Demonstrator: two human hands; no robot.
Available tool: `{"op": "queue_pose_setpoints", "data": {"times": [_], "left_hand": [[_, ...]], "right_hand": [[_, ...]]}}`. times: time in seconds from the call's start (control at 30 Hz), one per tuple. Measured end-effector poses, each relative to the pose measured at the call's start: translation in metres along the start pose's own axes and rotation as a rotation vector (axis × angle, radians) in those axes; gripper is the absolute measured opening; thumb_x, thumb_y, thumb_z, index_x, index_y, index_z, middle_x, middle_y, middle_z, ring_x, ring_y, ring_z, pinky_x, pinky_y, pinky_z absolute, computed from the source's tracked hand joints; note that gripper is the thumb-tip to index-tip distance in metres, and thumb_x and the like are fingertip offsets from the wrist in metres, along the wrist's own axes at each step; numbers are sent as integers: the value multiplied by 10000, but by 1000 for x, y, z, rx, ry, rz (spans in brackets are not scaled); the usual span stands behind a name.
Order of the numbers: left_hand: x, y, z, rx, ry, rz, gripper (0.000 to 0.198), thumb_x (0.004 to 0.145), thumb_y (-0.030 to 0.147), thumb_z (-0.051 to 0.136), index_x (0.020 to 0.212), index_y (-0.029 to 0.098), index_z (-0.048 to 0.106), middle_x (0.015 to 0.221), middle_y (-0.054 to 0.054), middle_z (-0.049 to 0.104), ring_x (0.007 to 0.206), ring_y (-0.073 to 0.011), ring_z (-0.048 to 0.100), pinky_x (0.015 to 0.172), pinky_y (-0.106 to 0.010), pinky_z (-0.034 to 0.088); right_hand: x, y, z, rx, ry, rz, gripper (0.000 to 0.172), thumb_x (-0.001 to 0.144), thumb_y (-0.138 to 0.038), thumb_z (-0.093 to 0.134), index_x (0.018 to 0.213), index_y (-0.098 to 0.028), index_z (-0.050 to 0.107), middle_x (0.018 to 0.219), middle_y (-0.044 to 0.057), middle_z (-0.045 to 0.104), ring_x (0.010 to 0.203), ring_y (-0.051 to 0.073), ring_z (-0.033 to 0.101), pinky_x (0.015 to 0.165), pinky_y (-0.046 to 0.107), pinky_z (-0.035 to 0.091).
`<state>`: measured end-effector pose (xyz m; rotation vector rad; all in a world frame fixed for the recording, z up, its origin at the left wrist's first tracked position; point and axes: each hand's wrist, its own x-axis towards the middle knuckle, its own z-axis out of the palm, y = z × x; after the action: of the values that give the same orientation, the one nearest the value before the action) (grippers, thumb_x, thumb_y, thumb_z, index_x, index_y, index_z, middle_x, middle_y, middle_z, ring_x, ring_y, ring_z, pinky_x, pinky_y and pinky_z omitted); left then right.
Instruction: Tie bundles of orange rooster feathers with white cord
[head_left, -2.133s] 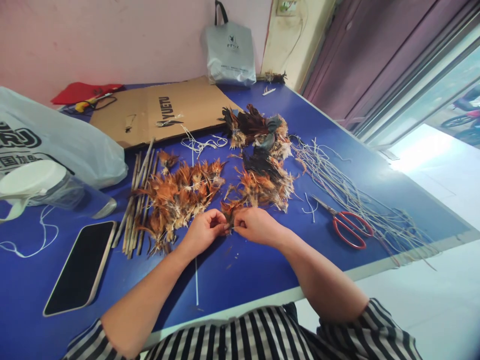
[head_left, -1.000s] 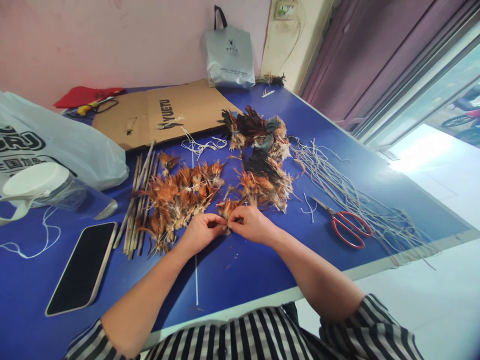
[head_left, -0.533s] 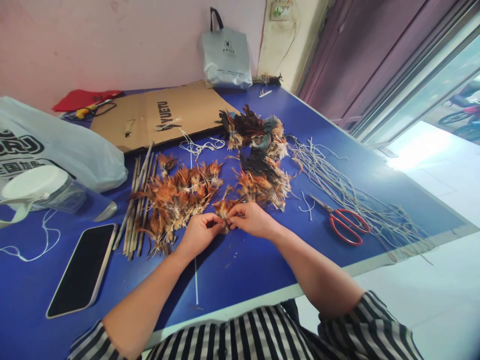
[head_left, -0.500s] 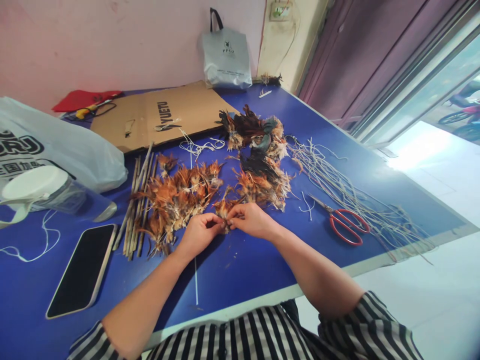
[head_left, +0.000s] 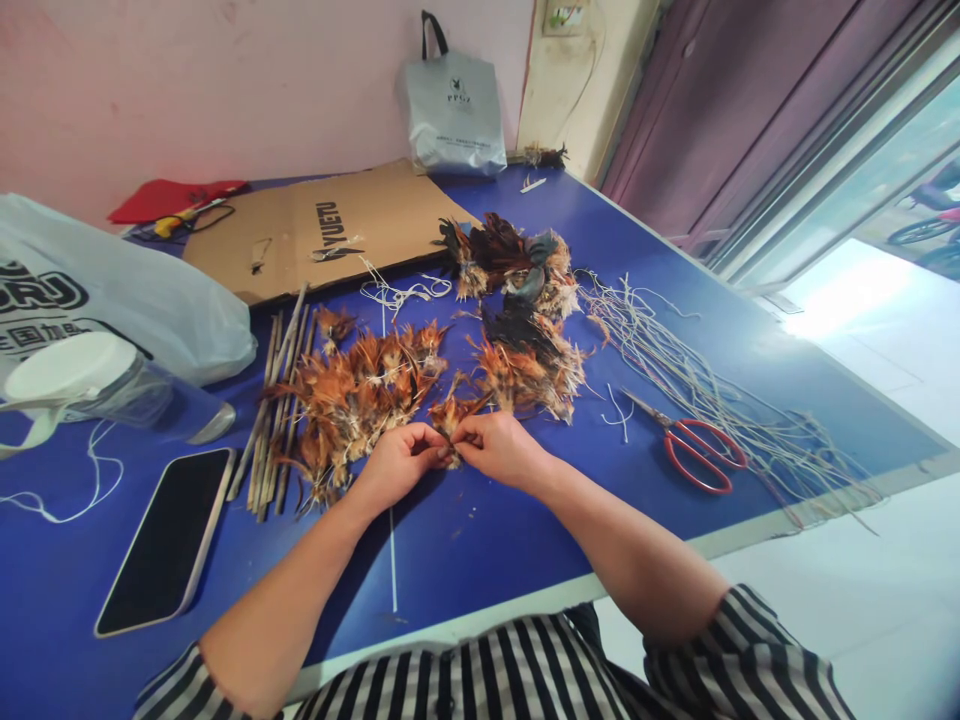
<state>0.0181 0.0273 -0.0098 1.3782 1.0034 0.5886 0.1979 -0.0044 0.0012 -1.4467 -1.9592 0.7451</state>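
A small bundle of brown-orange feathers lies just beyond my fingertips. My left hand is closed in a pinch at the bundle's near end. Thumb and forefinger of my right hand are also pinched there, meeting the left fingertips. Whatever fine piece sits between the fingers is too small to make out. To the left of the hands lie rows of tied feather bundles. A pile of loose orange and black feathers is just past my right hand.
Red-handled scissors lie at right beside many loose strings. Thin sticks, a phone and a clear lidded jug are at left. Flat cardboard and a silver bag stand behind.
The fingertips of both hands have shifted slightly and now meet at the feather bundle. The view has moved a little; everything else on the table lies as before.
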Motion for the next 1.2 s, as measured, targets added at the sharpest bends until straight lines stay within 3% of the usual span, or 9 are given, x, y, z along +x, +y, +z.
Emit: {"op": "queue_pose_setpoints", "data": {"times": [0.63,0.93,1.2], "left_hand": [[1,-3,0,1,-2,33,256,675,331,703,757,123,578,646,-4,638,604,-106,590,620,-228,468],[0,8,0,-155,-30,-111,441,595,285,770,937,111,554,741,-37,680,674,-132,648,722,-279,507],[1,1,2,-145,-3,-69,463,592,262,770,961,131,522,711,-7,677,629,-113,629,659,-251,504]], "right_hand": [[0,-1,4,-41,-1,42,105,696,-180,571,748,-187,662,656,-6,645,579,90,547,564,182,355],[1,-2,6,-36,28,30,70,701,-178,573,705,-176,643,648,-4,632,556,81,512,545,179,330],[1,1,6,34,32,13,82,714,-169,566,680,-172,641,604,-21,598,520,63,457,520,176,297]]}}
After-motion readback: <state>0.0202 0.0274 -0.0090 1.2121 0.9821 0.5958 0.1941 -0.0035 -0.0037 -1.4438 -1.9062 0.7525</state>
